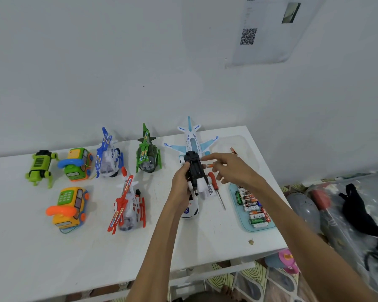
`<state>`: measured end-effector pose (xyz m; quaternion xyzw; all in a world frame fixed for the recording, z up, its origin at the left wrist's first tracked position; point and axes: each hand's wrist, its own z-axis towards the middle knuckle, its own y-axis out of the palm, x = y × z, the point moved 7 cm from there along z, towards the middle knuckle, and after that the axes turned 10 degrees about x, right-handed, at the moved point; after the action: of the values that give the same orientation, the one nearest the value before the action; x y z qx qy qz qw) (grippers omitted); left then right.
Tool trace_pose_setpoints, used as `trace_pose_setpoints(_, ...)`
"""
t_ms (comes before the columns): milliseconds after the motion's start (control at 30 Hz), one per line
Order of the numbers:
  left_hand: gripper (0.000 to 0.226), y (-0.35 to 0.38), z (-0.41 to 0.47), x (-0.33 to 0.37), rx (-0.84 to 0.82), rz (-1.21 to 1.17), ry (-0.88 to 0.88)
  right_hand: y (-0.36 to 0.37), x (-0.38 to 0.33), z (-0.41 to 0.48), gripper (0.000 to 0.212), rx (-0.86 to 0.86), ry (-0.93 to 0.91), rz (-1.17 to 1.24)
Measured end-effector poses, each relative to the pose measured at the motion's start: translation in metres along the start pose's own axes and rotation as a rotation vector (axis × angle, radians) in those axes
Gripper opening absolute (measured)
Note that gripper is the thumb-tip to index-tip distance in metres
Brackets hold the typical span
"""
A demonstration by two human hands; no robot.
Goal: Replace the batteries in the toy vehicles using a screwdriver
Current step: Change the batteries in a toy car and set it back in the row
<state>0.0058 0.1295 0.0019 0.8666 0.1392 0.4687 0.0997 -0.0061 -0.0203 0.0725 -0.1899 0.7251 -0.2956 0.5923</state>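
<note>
Right now the left hand [180, 182] is gripping the car [194, 171], fingers curled round it, holding it belly-up just above the surface [52, 258], in front of the plane [191, 140]. Black underside is facing up & the batt bay is looking open; cover not visible. Right hand [227, 168] is pinching what looks like a small orange battery [210, 165] betw thumb & fingers, index stretched toward the bay. So the step is prob. loading fresh cells, unscrewing done. Screwdriver [214, 186] is lying on the surface just beside the car, untouched.

Next move is calling for lining the cell up w/ the slot, correct polarity, & pressing it in. Then more cells from the tray [249, 228] at the right edge, lid back, screw in.

Other toys [72, 164] are standing in rows to the left. Surface is white, sitting against a white wall [96, 62] w/ a QR sheet [248, 36] taped up. Patterned floor [260, 280] is showing below right.
</note>
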Motion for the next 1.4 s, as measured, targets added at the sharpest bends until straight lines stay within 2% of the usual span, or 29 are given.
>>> trace_pose_setpoints(167,0.042,-0.002,-0.001,-0.001,0.002,0.029,-0.013,0.000,-0.002,-0.002,0.042,0.007,0.082,0.111)
trace_pose_setpoints(300,0.043,-0.001,0.001,-0.001,-0.008,0.065,-0.010,0.004,-0.004,-0.004,0.024,-0.036,0.039,0.197)
trace_pose_setpoints(400,0.042,-0.001,0.000,-0.003,-0.026,0.079,-0.035,0.002,-0.007,-0.002,0.012,0.015,-0.040,0.166)
trace_pose_setpoints(567,0.043,0.001,0.000,-0.005,-0.030,0.072,-0.043,0.005,-0.010,0.000,0.028,0.093,-0.100,0.131)
trace_pose_setpoints(733,0.042,0.001,0.001,-0.005,-0.020,0.068,-0.027,0.002,-0.017,-0.002,0.013,0.189,-0.149,0.148)
trace_pose_setpoints(1000,0.036,0.006,0.002,-0.008,-0.081,0.106,-0.020,0.005,-0.018,-0.007,0.010,0.323,-0.159,0.236)
trace_pose_setpoints(1333,0.039,0.007,0.002,-0.007,-0.040,0.088,0.035,0.017,-0.015,-0.009,0.006,0.490,-0.398,0.027)
trace_pose_setpoints(1400,0.038,0.009,0.001,-0.007,-0.039,0.097,0.050,0.021,-0.015,-0.011,0.010,0.498,-0.440,-0.073)
